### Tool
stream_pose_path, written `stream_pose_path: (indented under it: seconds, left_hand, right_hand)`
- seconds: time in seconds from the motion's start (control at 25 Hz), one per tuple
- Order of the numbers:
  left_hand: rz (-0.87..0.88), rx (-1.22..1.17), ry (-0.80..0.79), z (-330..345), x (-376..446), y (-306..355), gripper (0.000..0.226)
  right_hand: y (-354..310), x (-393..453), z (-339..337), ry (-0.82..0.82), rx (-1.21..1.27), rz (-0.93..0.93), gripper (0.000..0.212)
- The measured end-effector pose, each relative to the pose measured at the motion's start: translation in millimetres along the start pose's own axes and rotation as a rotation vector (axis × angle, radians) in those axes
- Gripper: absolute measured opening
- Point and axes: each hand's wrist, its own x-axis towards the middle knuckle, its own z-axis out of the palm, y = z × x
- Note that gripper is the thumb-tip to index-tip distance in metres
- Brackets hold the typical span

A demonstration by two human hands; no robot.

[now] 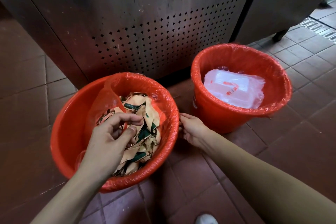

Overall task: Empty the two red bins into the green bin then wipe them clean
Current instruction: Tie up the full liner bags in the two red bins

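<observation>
Legible text: none.

Clear plastic wrapping, lying inside the right-hand red bin: red printed marks are showing on its upper face, too blurred to read as letters or numbers.

Crumpled paper scraps, sitting inside the left-hand red bin: tan sheets are showing dark green printed bands and outlines, but no word or brand is coming through.

Right-hand red bin, outer wall at its left edge: a pale mark is showing, too small to make out.
</observation>
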Motion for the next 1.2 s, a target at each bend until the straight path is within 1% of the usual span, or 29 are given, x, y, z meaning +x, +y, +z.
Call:
stream_pose_path:
  seconds: [0.04,0.16,0.2,0.24,0.32,0.36,0.48,0.64,0.76,0.88,1.04,1.2]
  left_hand:
    - [0.006,0.005,-0.001,0.2,0.7,0.3,0.029]
    - [0.024,0.010,0.001,-0.6,3.3,2.4,0.030]
    - [0.027,0.008,0.004,-1.3,4.6,2.7,0.030]
    - [0.030,0.004,0.007,-2.3,5.9,3.3,0.030]
    - [0.044,0.001,0.017,-6.3,7.6,4.7,0.029]
    - [0.054,-0.004,0.028,-9.1,8.2,5.8,0.029]
    - [0.083,-0.018,0.075,-18.8,10.6,10.8,0.028]
    - [0.132,-0.017,0.135,-31.9,17.6,15.8,0.030]
    - [0.158,-0.043,0.158,-39.3,22.4,23.4,0.030]
    - [0.182,-0.089,0.175,-46.2,25.0,32.3,0.027]
    - [0.155,-0.132,0.194,-61.2,20.3,35.6,0.024]
    - [0.083,-0.215,0.215,-77.6,15.4,37.9,0.021]
  right_hand:
    - [-2.0,1.3,1.0,0.005,0.021,0.002,0.017]
    - [-7.8,-0.5,5.1,-0.002,0.009,-0.017,0.039]
    - [-9.9,-2.2,5.8,-0.001,-0.006,-0.036,0.042]
    - [-12.9,-4.2,5.3,0.008,-0.024,-0.069,0.039]
    - [-20.7,-6.2,1.9,0.053,-0.050,-0.185,0.023]
    - [-25.2,-7.2,-0.7,0.068,-0.053,-0.249,0.020]
    - [-35.9,-16.9,-6.8,0.056,-0.056,-0.391,0.024]
    - [-50.5,-48.3,0.0,0.012,-0.154,-0.616,0.022]
    - [-73.2,-78.7,12.0,-0.018,-0.244,-0.721,0.019]
    - [-99.4,-107.6,28.7,-0.023,-0.296,-0.757,0.019]
    - [-132.2,-135.2,49.2,-0.029,-0.386,-0.779,0.019]
    - [-154.1,-157.9,66.7,-0.074,-0.308,-0.696,0.010]
